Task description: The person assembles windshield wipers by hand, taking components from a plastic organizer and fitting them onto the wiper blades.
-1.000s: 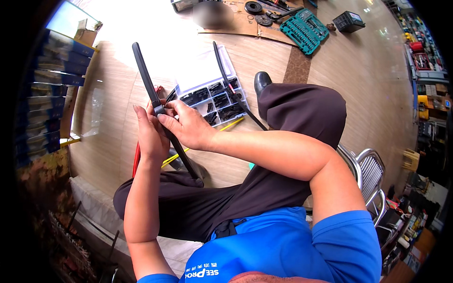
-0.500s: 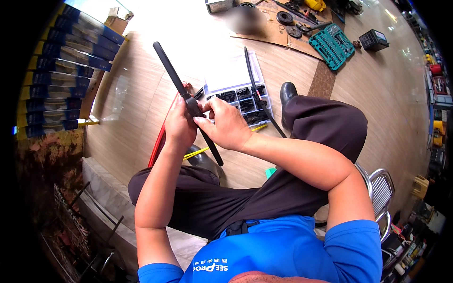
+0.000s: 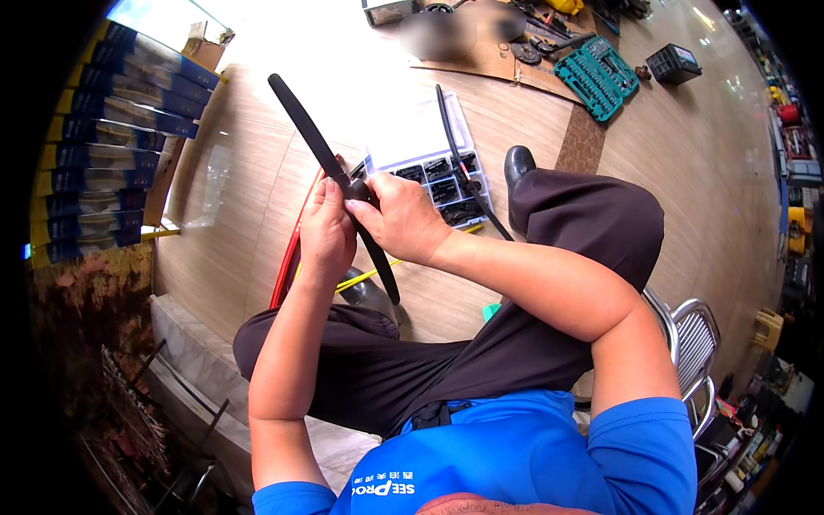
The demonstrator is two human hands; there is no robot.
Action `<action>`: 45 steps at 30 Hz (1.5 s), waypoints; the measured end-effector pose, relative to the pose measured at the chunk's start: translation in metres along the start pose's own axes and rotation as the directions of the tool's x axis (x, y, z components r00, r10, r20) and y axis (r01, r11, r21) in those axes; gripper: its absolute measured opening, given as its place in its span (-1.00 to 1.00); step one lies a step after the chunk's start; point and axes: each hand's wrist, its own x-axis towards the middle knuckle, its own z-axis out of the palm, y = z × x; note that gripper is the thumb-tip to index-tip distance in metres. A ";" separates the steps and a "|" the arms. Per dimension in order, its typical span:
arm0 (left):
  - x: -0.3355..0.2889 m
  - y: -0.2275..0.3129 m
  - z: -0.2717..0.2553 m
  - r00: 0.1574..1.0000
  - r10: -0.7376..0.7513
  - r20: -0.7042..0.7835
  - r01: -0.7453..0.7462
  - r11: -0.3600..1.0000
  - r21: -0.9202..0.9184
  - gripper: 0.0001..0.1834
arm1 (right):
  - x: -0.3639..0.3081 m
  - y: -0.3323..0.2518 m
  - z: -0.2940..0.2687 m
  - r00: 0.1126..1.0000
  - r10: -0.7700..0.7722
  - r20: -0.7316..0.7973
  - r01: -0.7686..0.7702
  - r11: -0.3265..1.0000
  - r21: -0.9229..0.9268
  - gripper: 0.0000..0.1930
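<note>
The middle of the black wiper blade (image 3: 302,129) is hidden where the left hand (image 3: 326,233) and right hand (image 3: 401,216) close over it, so the joint there cannot be made out. At twelve o'clock a smudged patch (image 3: 459,26) covers something on the cardboard sheet (image 3: 524,73) (too blurred to tell what). The small black pieces in the clear parts box (image 3: 416,137) are too small to tell apart. At four o'clock the metal chair (image 3: 697,330) is partly hidden by the right arm.
</note>
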 end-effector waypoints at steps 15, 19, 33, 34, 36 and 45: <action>0.024 0.031 -0.031 0.980 0.151 -0.130 -0.128 0.977 0.170 -0.66 | 0.039 -0.011 -0.022 0.886 0.301 0.354 -0.383 0.904 0.189 -0.65; 0.017 0.089 -0.017 0.926 0.312 -0.213 -0.292 0.949 0.119 -0.64 | 0.071 0.025 -0.044 0.847 0.433 0.310 -0.494 0.855 0.156 -0.62; 0.005 0.129 -0.039 0.912 0.348 -0.216 -0.309 0.931 0.195 -0.56 | -0.005 0.245 0.143 0.778 0.385 0.496 0.136 0.668 -0.732 -0.69; 0.006 0.129 -0.036 0.902 0.349 -0.256 -0.298 0.930 0.215 -0.56 | -0.004 0.246 0.149 0.791 0.378 0.482 0.143 0.651 -0.745 -0.72; 0.010 0.127 -0.038 0.902 0.365 -0.232 -0.332 0.928 0.169 -0.62 | 0.006 0.253 0.156 0.786 0.418 0.456 0.128 0.612 -0.781 -0.75; 0.006 0.129 -0.047 0.931 0.318 -0.180 -0.289 0.942 0.171 -0.59 | 0.026 0.261 0.151 0.714 0.500 0.491 0.169 0.557 -0.813 -0.76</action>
